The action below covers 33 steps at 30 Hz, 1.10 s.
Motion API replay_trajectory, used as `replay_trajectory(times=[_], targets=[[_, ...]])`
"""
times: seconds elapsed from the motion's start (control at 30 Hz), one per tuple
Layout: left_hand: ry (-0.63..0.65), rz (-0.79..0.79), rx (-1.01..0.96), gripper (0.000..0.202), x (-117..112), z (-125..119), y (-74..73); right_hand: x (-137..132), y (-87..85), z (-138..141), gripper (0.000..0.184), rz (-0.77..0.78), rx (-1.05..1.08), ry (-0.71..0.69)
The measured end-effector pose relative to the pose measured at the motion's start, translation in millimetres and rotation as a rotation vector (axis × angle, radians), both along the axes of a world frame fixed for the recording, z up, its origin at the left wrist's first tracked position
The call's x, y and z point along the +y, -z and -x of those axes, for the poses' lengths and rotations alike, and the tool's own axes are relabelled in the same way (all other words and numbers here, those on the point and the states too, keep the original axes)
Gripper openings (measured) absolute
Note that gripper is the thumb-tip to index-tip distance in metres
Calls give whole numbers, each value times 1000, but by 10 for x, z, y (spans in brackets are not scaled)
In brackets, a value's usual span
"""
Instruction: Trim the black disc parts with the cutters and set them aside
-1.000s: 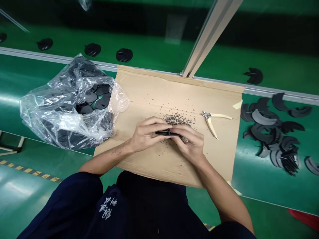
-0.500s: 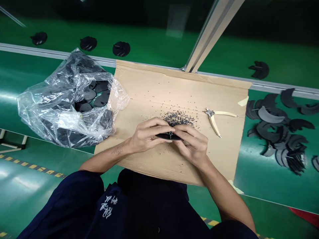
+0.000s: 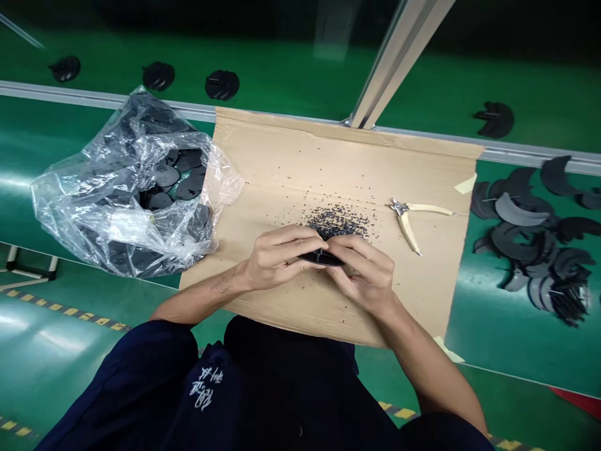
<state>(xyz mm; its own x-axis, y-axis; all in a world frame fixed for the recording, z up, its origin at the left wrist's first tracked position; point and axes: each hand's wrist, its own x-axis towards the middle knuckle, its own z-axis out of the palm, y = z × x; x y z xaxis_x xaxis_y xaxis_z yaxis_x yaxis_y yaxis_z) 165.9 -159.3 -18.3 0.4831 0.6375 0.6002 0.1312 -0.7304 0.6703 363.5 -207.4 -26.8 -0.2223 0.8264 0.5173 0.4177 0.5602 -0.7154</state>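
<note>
At nine o'clock on my feed, a clear plastic bag (image 3: pixel 56 213) slumps on the green surface (image 3: pixel 516 341), holding black discs (image 3: pixel 165 176). At centre, on a cardboard sheet (image 3: pixel 282 156), the left hand (image 3: pixel 280 258) and right hand (image 3: pixel 364 272) share a narrow grip on a thin black piece (image 3: pixel 320 258), just below a heap of black granules (image 3: pixel 336 221). At three o'clock lie cream-handled side cutters (image 3: pixel 407 235), then black crescent pieces (image 3: pixel 516 241). I judge a slip the main risk: pressure on something so thin could flick it into the granules and scatter them. Against the earlier frame, the whole view sits slightly higher; the hands hardly differ.
</note>
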Motion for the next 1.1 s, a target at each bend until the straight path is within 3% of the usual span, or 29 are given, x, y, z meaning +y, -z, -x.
replay_trajectory(times=[0.23, 0.37, 0.5, 0.6, 0.73, 0.83, 1.0, 1.1], targets=[[52, 29, 13, 19, -1, -17, 21, -16, 18, -1, 30, -23, -73, 9], [19, 48, -10, 22, 5, 8, -27, -5, 31, -7, 28, 33, 38, -45], [241, 340, -66, 49, 56, 58, -92, 45, -9, -14, 21, 164, 246, -148], [336, 555, -105, 33, 94, 73, -86, 84, -51, -10, 14, 285, 318, -250], [405, 716, -160, 19, 92, 60, -17, 112, -58, 2, 23, 368, 396, -342], [441, 765, -131, 21, 54, 42, 7, 109, -12, 1, 23, 255, 360, -314], [389, 691, -169, 22, 17, -1, -4, 67, 85, 29, 23, -15, 271, -129], [431, 653, -188, 45, 19, -19, 3, 54, 80, 44, 14, -153, 195, 13]])
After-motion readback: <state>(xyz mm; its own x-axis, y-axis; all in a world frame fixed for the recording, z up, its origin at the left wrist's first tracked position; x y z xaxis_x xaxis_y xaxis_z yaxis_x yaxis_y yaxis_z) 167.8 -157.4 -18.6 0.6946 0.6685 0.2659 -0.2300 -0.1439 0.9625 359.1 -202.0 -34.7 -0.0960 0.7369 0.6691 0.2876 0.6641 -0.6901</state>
